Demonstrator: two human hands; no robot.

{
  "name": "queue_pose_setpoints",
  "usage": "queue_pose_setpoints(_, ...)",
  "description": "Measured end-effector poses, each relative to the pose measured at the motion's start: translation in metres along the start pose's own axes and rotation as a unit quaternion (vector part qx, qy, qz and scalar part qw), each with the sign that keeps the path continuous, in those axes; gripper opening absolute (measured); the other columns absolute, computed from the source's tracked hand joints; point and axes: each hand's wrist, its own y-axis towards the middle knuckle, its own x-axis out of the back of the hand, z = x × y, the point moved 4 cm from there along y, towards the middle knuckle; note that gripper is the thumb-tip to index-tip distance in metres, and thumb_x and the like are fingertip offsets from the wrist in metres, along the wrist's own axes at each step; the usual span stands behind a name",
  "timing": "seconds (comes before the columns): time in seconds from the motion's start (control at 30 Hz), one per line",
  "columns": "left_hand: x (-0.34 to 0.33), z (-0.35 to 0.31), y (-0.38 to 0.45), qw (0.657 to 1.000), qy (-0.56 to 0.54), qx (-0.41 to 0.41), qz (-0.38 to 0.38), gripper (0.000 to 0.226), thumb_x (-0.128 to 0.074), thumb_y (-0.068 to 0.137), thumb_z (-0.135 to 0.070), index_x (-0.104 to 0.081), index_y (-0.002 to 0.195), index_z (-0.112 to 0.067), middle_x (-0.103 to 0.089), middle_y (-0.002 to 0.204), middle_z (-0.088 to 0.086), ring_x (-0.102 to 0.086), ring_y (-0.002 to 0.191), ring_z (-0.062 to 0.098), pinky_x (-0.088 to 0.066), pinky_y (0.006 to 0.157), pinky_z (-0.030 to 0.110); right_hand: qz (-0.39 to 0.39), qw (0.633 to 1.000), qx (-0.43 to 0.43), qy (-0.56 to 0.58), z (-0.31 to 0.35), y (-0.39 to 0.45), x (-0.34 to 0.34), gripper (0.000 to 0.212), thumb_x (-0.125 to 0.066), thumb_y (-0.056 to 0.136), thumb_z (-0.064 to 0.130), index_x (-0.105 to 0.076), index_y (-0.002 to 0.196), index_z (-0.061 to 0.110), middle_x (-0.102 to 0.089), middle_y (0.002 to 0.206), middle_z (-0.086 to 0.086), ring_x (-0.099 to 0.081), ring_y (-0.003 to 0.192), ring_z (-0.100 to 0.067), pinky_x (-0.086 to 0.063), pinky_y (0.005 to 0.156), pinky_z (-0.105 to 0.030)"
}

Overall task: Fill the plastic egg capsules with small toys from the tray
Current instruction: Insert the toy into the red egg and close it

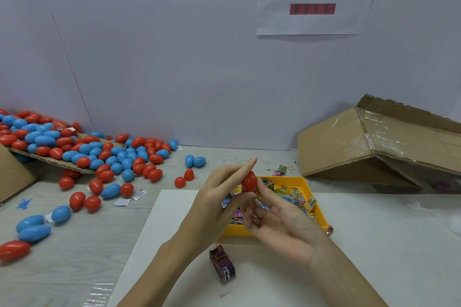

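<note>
A red egg capsule (249,181) is held up above the yellow tray (321,217), between both hands. My left hand (219,197) grips it from the left, index finger stretched up past its top. My right hand (277,217) pinches it from the right with the thumb, palm turned up. The tray holds several small toys in colourful wrappers (291,194). Whether the capsule is closed or holds a toy is hidden by my fingers.
A big heap of red and blue egg capsules (82,149) spills off a cardboard flap at the left, with loose ones on the table. A tipped cardboard box (374,147) lies at the right. A purple banded packet bundle (223,264) rests on the white sheet (386,244).
</note>
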Motion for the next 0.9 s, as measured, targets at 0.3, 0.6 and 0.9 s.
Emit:
queue_pose_setpoints(0.3, -0.0009, 0.0032, -0.0029, 0.999, 0.047, -0.011, 0.015, 0.061, -0.05, 0.107, -0.033, -0.025, 0.163, -0.032, -0.045, 0.137, -0.022, -0.048, 0.125, 0.003, -0.046, 0.101, 0.017, 0.002, 1.0, -0.025, 0.004, -0.006, 0.0012, 0.0011, 0.036, -0.086, 0.073, 0.021, -0.079, 0.1, -0.002, -0.071, 0.092, -0.014, -0.069, 0.08, -0.023, -0.057, 0.065, -0.031)
queue_pose_setpoints(0.6, 0.0039, -0.0053, -0.0015, 0.999, 0.042, -0.026, -0.012, 0.046, -0.046, 0.11, -0.024, -0.044, 0.156, -0.026, -0.055, 0.131, -0.005, -0.055, 0.121, 0.01, -0.044, 0.102, 0.017, 0.004, 0.999, -0.042, 0.013, -0.0077, 0.0011, -0.0008, 0.044, -0.084, 0.075, 0.026, -0.077, 0.109, -0.001, -0.07, 0.093, -0.013, -0.069, 0.083, -0.024, -0.055, 0.061, -0.029)
queue_pose_setpoints(0.9, 0.0041, -0.0022, -0.0021, 0.999, 0.017, -0.026, -0.014, 0.043, -0.056, 0.105, -0.018, -0.056, 0.147, -0.02, -0.063, 0.131, -0.008, -0.06, 0.122, 0.008, -0.048, 0.101, 0.019, -0.02, 0.999, -0.033, 0.0, -0.0041, 0.0017, 0.0047, 0.046, -0.088, 0.07, 0.023, -0.078, 0.106, -0.003, -0.071, 0.093, -0.015, -0.071, 0.079, -0.025, -0.055, 0.064, -0.026)
